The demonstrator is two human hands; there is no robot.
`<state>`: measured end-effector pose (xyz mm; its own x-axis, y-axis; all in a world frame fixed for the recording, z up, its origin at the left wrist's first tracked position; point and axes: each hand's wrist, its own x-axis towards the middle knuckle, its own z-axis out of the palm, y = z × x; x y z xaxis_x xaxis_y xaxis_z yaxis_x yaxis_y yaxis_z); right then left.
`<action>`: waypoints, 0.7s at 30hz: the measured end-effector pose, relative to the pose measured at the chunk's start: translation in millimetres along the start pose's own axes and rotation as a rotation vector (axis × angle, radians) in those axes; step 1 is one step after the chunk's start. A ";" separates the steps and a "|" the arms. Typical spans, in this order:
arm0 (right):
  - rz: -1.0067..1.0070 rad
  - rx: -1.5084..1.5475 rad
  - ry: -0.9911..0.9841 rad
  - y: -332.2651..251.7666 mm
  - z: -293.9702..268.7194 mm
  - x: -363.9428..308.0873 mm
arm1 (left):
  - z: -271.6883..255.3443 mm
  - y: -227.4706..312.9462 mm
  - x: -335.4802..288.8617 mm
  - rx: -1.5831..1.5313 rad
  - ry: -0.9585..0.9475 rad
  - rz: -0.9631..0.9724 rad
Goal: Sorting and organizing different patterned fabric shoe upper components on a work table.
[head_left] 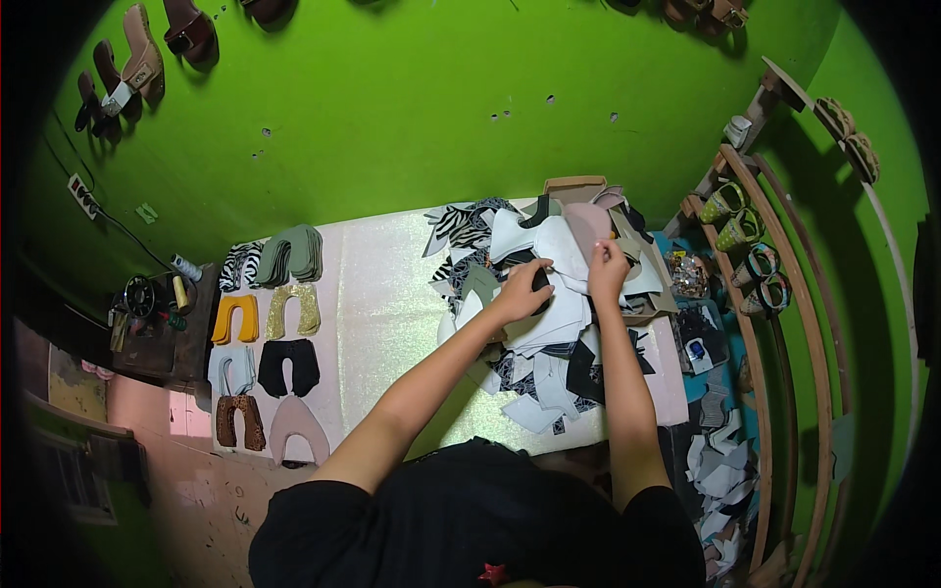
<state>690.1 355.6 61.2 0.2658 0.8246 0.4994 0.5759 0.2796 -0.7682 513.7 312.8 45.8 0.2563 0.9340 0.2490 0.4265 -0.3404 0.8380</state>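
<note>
A heap of cut material pieces (554,323) covers the right part of the table, white, black, zebra-striped and green among them. My left hand (524,292) is on this heap, thumb and fingers curled about a small black piece (541,278). Close by on the right, my right hand (608,270) is raised with its fingertips pinched together; what they grip is too small to make out. Just beyond it lies a rounded pink piece (586,223). Between the hands a large white piece (554,245) slopes over the heap.
Sorted U-shaped stacks line the table's left end, including green (294,255), yellow (235,318) and black (289,367) ones. Behind the heap stands an open cardboard box (575,184). A wooden rack (784,294) with sandals rises at right; a sewing machine (142,296) is at left.
</note>
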 end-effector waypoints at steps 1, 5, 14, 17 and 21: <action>0.031 0.029 0.101 6.2 -2.2 5.3 | 0.6 2.9 -0.6 -0.018 -0.017 -0.011; -0.009 0.090 0.360 0.7 -11.1 20.2 | -3.7 7.6 -3.6 -0.084 -0.065 -0.021; -0.476 0.116 0.085 -116.4 -39.4 -0.4 | -45.1 36.2 -33.9 -0.298 0.241 0.022; -0.422 0.195 -0.205 -139.3 -33.6 -22.4 | -71.8 57.6 -50.8 -0.102 0.305 0.025; -0.338 0.308 -0.425 -159.6 -17.3 -51.4 | -95.9 59.7 -78.3 0.085 0.323 0.025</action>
<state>597.9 260.1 165.1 -0.2592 0.7715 0.5810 0.3083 0.6362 -0.7072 436.0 229.7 122.9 -0.0147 0.9068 0.4214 0.4979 -0.3588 0.7895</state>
